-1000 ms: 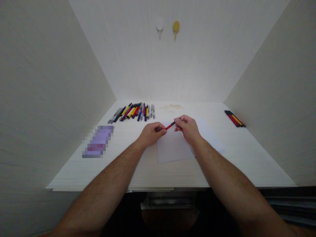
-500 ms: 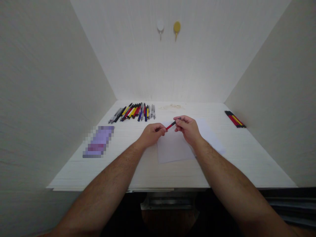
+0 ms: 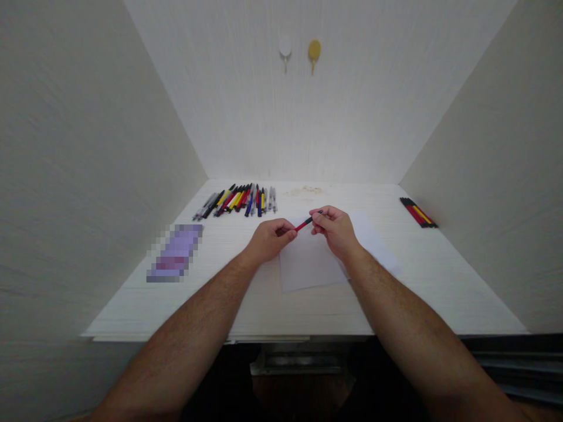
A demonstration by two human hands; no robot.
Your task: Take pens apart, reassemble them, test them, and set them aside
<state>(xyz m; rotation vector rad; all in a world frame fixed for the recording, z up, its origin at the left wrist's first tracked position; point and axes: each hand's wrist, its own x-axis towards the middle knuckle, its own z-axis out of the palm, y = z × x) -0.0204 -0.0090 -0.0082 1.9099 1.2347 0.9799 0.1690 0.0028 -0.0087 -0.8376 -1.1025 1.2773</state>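
A red pen with a black grip (image 3: 303,225) is held between my two hands, tilted up to the right above white paper sheets (image 3: 308,269). My left hand (image 3: 271,238) pinches its red end between thumb and fingers. At the black end, the fingers of my right hand (image 3: 335,230) close round the pen; they partly cover its tip. Beyond my left hand lies a spread of pens (image 3: 237,199) in red, yellow, blue, black and clear. Several red and yellow pens with black ends (image 3: 419,212) lie side by side at the far right.
A blurred-out purple rectangular item (image 3: 178,252) lies on the left of the white table (image 3: 246,310). Pale walls rise on the left, right and back. A white hook (image 3: 285,47) and a yellow hook (image 3: 314,50) are fixed to the back wall.
Almost nothing differs. Both hands keep hold of the red pen in nearly the same place; the whole view has shifted very slightly.
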